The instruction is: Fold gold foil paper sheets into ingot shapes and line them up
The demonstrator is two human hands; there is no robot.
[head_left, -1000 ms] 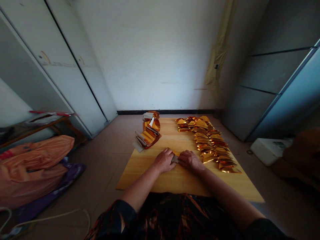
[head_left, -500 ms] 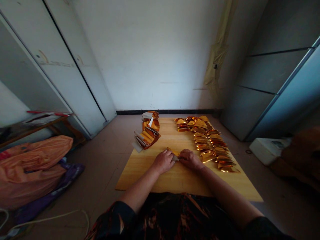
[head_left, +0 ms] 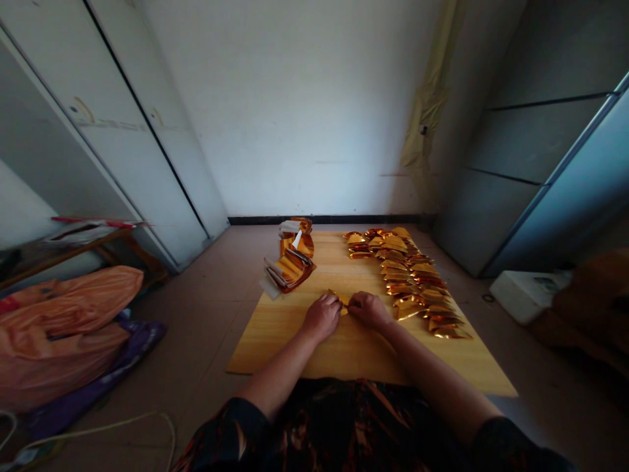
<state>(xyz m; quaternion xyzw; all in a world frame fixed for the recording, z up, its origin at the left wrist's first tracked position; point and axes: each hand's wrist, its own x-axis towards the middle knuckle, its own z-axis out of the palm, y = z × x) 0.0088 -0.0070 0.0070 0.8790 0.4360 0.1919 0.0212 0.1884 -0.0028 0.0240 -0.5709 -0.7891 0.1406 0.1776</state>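
Between my two hands, near the middle of the wooden board (head_left: 295,347), is a small piece of gold foil paper (head_left: 344,303), partly hidden by the fingers. My left hand (head_left: 323,317) grips its left side with bent fingers. On the other side my right hand (head_left: 368,309) pinches the paper's right edge. Folded gold paper pieces (head_left: 415,282) lie in overlapping rows to the right of my right hand. Beyond my left hand sits a stack of loose gold foil sheets (head_left: 289,269), with pale backs and curled edges.
A white wall (head_left: 314,118) rises behind the board. Grey cabinets (head_left: 122,131) stand at the left, and a grey fridge-like unit (head_left: 521,157) at the right. Orange and purple bags (head_left: 63,341) and a pale cable (head_left: 108,423) lie on the left floor. A white box (head_left: 523,295) sits right.
The paper's grey underside, visible between the hands before, is now out of sight, and gold shows there. My right hand has shifted slightly left, closer to the left hand.
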